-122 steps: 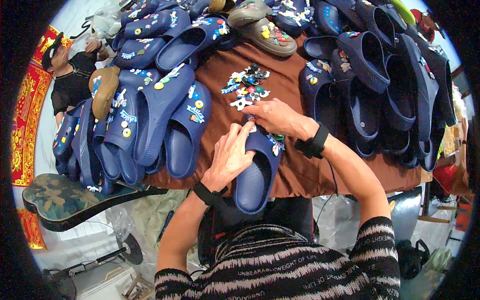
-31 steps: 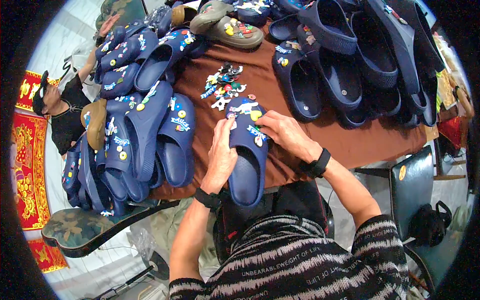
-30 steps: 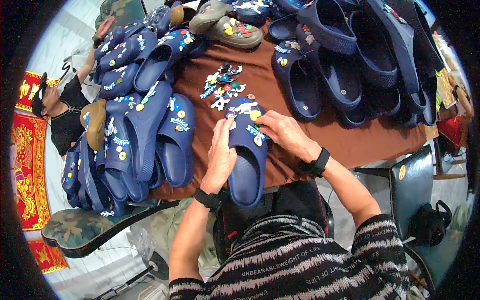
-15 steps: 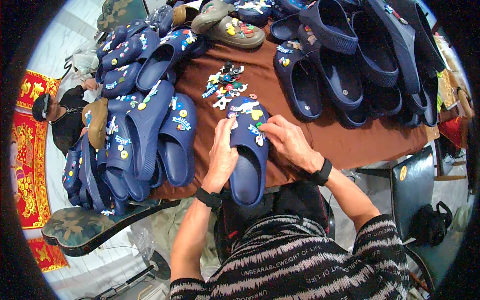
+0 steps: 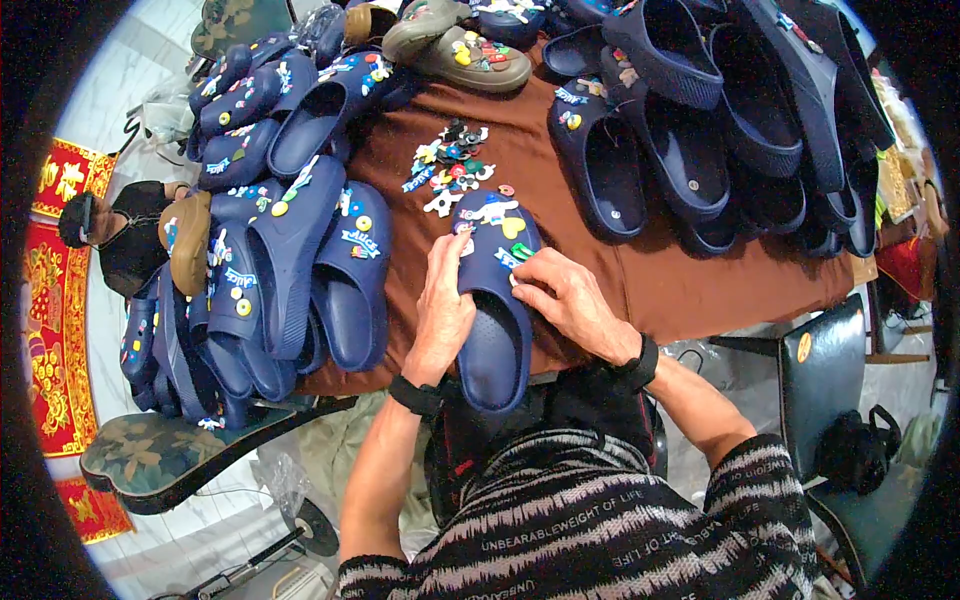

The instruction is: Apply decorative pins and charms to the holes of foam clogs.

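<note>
Right fingers have moved down the clog.

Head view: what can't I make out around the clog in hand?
All in the head view:
Held navy clog: sole faces down, hidden by its upper.
Right hand: hides whether it pinches anything.
Charm pile: overlapping pieces, too small to count.
Far navy clog: cut off by upper edge.

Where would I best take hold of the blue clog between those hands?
Probably at the heel of the blue clog, from the near side, pinching its rim: its open end faces that way, seemingly past the edge of the brown cloth, clear of the left hand and right hand.
</note>
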`<act>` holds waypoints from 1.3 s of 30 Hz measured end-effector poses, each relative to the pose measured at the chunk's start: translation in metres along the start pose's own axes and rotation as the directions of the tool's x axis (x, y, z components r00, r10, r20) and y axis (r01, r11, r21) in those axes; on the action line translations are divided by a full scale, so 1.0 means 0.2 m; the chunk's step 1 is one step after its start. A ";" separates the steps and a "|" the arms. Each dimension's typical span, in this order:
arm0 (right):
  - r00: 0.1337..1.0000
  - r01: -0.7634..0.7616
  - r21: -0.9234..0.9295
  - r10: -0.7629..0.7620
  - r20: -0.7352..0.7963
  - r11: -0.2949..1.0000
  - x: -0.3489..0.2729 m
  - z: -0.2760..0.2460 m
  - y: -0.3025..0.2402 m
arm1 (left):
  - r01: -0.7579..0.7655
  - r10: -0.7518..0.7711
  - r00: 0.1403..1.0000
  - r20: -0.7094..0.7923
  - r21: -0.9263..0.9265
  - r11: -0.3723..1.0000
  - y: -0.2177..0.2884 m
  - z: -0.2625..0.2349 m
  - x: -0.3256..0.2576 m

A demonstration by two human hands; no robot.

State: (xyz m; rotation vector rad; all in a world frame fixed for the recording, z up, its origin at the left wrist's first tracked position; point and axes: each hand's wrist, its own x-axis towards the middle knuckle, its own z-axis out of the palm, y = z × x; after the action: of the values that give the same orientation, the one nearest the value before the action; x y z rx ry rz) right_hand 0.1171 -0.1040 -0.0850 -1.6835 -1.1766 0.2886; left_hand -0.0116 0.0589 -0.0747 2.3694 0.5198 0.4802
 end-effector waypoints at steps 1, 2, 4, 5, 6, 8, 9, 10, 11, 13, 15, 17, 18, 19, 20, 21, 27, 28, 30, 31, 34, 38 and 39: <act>0.998 0.055 0.001 -0.055 0.007 0.998 0.00 0.00 0.01 | 0.001 -0.001 1.000 0.000 -0.001 1.000 0.00 0.00 0.00; 0.994 0.111 0.002 -0.111 0.014 0.994 0.00 0.00 0.02 | 0.009 -0.009 1.000 0.000 0.004 1.000 0.00 0.00 0.00; 0.990 0.137 -0.011 -0.137 0.029 0.990 -0.01 0.00 0.03 | 0.020 -0.020 1.000 -0.001 0.008 1.000 0.00 0.00 -0.01; 0.986 0.165 -0.022 -0.164 0.043 0.986 -0.01 0.00 0.03 | 0.014 -0.014 1.000 -0.004 0.000 1.000 -0.01 0.00 0.00; 0.986 0.163 -0.024 -0.162 0.043 0.986 -0.01 0.01 0.04 | 0.004 -0.004 1.000 -0.004 -0.008 1.000 0.00 0.00 0.00; 0.966 0.257 -0.082 -0.252 0.057 0.963 -0.01 0.01 0.06 | 0.040 -0.040 0.999 0.006 -0.058 0.998 0.02 0.00 0.00; 0.966 0.258 -0.083 -0.254 0.056 0.963 0.00 0.00 0.06 | 0.077 -0.076 0.997 0.014 -0.105 0.992 0.03 -0.01 0.00; 0.961 0.270 -0.083 -0.264 0.078 0.959 0.00 -0.01 0.06 | 0.075 -0.074 0.997 0.013 -0.103 0.992 0.03 -0.01 0.00; 0.957 0.281 -0.082 -0.273 0.099 0.956 0.00 -0.01 0.05 | 0.083 -0.081 0.997 0.019 -0.107 0.991 0.03 -0.01 0.01; 0.978 0.200 0.054 -0.202 0.046 0.978 -0.02 0.01 0.09 | 0.086 -0.084 0.996 0.024 -0.106 0.991 0.03 -0.01 0.01; 0.992 0.121 0.197 -0.124 0.007 0.973 -0.03 0.02 0.09 | 0.013 -0.013 1.000 0.004 0.011 1.000 0.02 0.00 0.00; 0.957 -0.288 0.418 0.277 0.089 0.862 -0.05 0.01 0.04 | 0.009 -0.009 1.000 -0.001 0.024 1.000 -0.01 0.00 -0.01; 0.935 -0.349 0.429 0.341 0.098 0.833 -0.05 0.01 0.03 | -0.002 0.002 1.000 0.000 0.029 1.000 -0.01 0.00 0.00; 0.935 -0.348 0.431 0.342 0.094 0.832 -0.05 0.02 0.03 | -0.005 0.005 1.000 0.003 0.030 1.000 0.00 0.00 0.00; 0.967 -0.246 0.354 0.251 0.031 0.903 -0.05 0.03 0.04 | 0.009 -0.009 1.000 0.004 0.005 1.000 0.00 0.00 0.00; 0.988 -0.140 0.265 0.151 -0.022 0.954 -0.05 0.05 0.04 | 0.023 -0.022 1.000 0.004 -0.021 1.000 0.00 0.00 0.00; 0.997 -0.023 0.139 0.033 -0.071 0.990 -0.04 0.04 0.04 | 0.076 -0.073 0.997 0.029 -0.100 0.992 0.04 0.00 0.01; 0.998 -0.012 0.131 0.019 -0.053 0.991 -0.03 0.04 0.04 | 0.081 -0.079 0.996 0.031 -0.101 0.992 0.04 0.00 0.01; 0.998 -0.070 0.192 0.068 0.019 0.979 -0.02 0.01 0.04 | 0.086 -0.083 0.996 0.035 -0.077 0.993 0.03 0.00 0.01; 0.990 -0.129 0.247 0.110 0.088 0.960 -0.01 0.00 0.04 | 0.085 -0.082 0.996 0.037 -0.079 0.993 0.03 0.00 0.00; 0.987 -0.101 0.268 0.063 0.146 0.958 0.01 0.00 0.05 | 0.070 -0.069 0.998 0.014 -0.095 0.993 0.03 -0.01 -0.01; 0.982 -0.076 0.251 0.028 0.189 0.965 0.02 -0.03 0.07 | 0.077 -0.075 0.997 0.023 -0.095 0.993 0.03 0.00 0.00; 0.984 -0.067 0.263 0.021 0.174 0.963 0.01 -0.02 0.08 | 0.077 -0.075 0.997 0.024 -0.088 0.993 0.03 0.00 0.01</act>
State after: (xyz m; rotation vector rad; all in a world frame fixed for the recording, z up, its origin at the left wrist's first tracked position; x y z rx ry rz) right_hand 0.1297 -0.1042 -0.0954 -1.4700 -1.1672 0.6033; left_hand -0.0092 0.0554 -0.0704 2.2587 0.5650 0.4349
